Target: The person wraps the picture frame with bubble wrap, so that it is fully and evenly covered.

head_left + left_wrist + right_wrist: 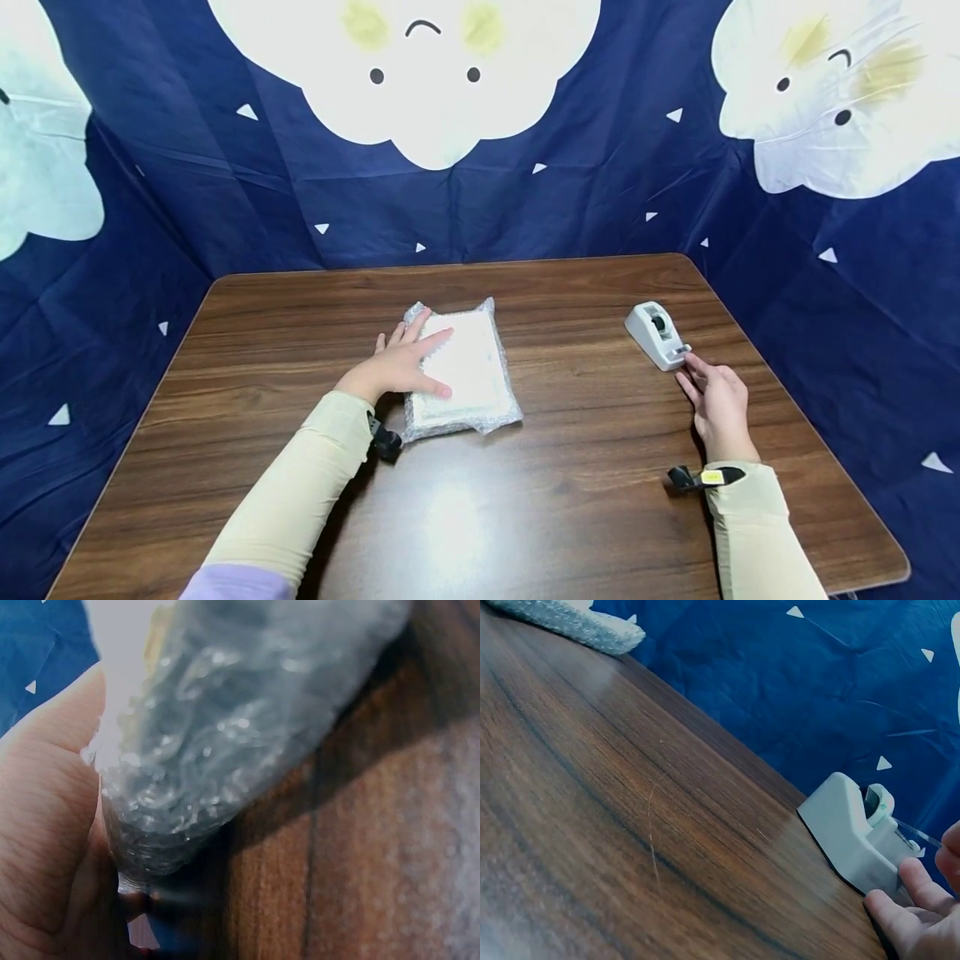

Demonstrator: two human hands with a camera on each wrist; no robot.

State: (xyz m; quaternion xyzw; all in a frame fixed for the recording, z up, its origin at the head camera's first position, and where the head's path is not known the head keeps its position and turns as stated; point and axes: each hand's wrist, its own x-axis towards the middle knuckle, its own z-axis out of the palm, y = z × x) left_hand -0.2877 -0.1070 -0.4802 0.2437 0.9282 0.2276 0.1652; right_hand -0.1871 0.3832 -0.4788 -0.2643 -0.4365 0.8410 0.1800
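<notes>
A flat package in bubble wrap (468, 367), white on top, lies left of the table's middle. My left hand (405, 362) rests on its left part with fingers spread. The package's bubble-wrapped side (217, 742) fills much of the left wrist view, beside the edge of that hand (45, 810). On the right stands a pale grey tape dispenser (656, 335). My right hand (722, 400) is at its front end, pinching the end of a clear tape strip (919, 832) drawn from the roll. Other fingers (922, 885) touch the dispenser's front.
The brown wooden table (570, 492) has rounded corners. A dark blue cloth (450, 208) with white clouds and triangles hangs behind it and at both sides. Black straps with small devices (386, 440) are on both wrists.
</notes>
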